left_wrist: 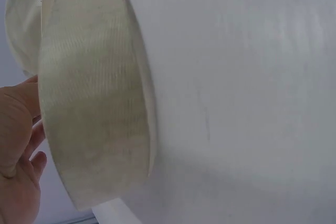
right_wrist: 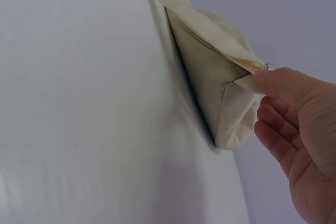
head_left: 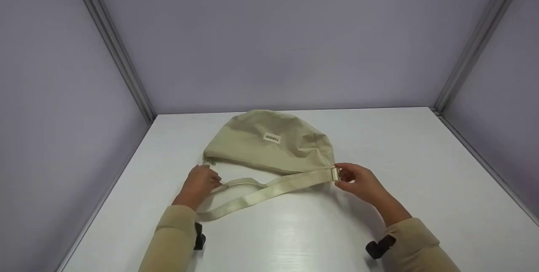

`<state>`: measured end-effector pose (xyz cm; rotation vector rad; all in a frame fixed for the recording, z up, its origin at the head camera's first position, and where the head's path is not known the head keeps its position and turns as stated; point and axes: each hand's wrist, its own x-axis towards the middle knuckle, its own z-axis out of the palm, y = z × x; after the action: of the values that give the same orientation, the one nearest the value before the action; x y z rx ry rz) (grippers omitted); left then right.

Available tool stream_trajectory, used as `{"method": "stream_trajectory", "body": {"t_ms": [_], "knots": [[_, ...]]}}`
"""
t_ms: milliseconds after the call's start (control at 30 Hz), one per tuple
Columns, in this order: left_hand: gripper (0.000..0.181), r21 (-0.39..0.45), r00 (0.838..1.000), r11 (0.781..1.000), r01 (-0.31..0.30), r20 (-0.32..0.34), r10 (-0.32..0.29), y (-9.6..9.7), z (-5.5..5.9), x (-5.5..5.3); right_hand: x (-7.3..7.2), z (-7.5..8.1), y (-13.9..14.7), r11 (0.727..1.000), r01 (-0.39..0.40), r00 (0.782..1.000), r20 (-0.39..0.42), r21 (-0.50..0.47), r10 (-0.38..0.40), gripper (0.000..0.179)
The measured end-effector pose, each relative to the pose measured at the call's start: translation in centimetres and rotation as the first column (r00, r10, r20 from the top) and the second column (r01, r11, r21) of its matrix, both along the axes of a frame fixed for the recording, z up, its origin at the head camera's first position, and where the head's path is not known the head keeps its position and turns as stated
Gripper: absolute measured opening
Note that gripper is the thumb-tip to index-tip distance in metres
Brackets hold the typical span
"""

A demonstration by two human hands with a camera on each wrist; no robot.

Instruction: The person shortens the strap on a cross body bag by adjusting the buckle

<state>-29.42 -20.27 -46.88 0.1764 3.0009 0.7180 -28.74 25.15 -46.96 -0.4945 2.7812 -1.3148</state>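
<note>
A beige shoulder bag (head_left: 269, 148) with a small white label lies on the white table, its curved side toward the back wall. Its wide strap (head_left: 269, 192) crosses in front of it and loops round near the left wrist. With thumb and fingers, my right hand (head_left: 360, 182) pinches the strap at its metal buckle (head_left: 335, 174) by the bag's right corner. At the left corner, my left hand (head_left: 201, 184) has its fingers curled round a length of the strap; in the left wrist view the strap (left_wrist: 94, 93) partly hides those fingers.
The white table (head_left: 421, 154) meets a grey back wall (head_left: 294, 44) just behind the bag. Side walls with metal corner posts (head_left: 122, 61) stand left and right. Black wrist devices (head_left: 380, 246) sit at both beige sleeves.
</note>
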Motion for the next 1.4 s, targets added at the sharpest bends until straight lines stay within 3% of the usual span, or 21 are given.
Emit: {"method": "stream_trajectory", "body": {"t_ms": [100,333,500,667,800,900,1033,1167,1267,1400], "knots": [[0.014,0.007,0.999,0.999,0.035,0.018,-0.036,0.5,0.1,-0.1,-0.3,-0.1,0.4,0.998,0.015,1.0,-0.012,0.058,-0.014,0.044],[0.012,0.071,0.996,0.997,0.003,0.086,-0.009,1.0,-0.2,0.0,-0.7,-1.2,0.3,0.976,0.019,0.998,0.058,0.216,-0.032,0.033],[0.014,0.117,0.995,0.993,0.004,0.096,-0.016,1.2,-0.4,0.2,-0.6,-1.6,-0.2,0.955,0.02,0.997,0.061,0.297,-0.04,0.029],[0.014,0.134,0.997,0.991,0.028,0.067,-0.038,1.1,-0.5,0.3,-0.5,-1.5,-0.7,0.95,-0.022,1.0,0.015,0.313,0.018,0.028],[0.014,0.124,0.997,0.992,0.033,0.065,-0.041,0.9,-0.5,0.3,-0.4,-1.3,-1.1,0.943,-0.039,0.996,-0.059,0.33,0.062,0.016],[0.013,0.124,0.995,0.992,0.018,0.092,-0.029,0.6,-0.4,0.4,-0.4,-1.5,-1.1,0.922,-0.021,0.983,-0.159,0.388,0.089,0.012],[0.011,0.088,0.998,0.996,0.03,0.058,-0.035,0.2,-0.6,0.4,-0.6,-1.9,-0.6,0.9,0.027,0.937,-0.324,0.436,0.129,0.016],[0.01,0.045,0.999,0.998,0.053,0.009,-0.054,-0.1,-0.7,0.5,-0.9,-2.5,0.1,0.913,0.061,0.895,-0.428,0.404,0.13,0.021],[0.01,0.048,0.999,0.997,0.052,0.013,-0.053,-0.1,-0.5,0.6,-1.0,-2.8,0.7,0.926,0.078,0.908,-0.41,0.37,0.087,0.02],[0.013,0.055,0.998,0.998,0.044,0.039,-0.046,-0.2,-0.4,0.6,-1.1,-2.3,1.3,0.929,0.088,0.95,-0.311,0.36,0.03,0.015]]}}
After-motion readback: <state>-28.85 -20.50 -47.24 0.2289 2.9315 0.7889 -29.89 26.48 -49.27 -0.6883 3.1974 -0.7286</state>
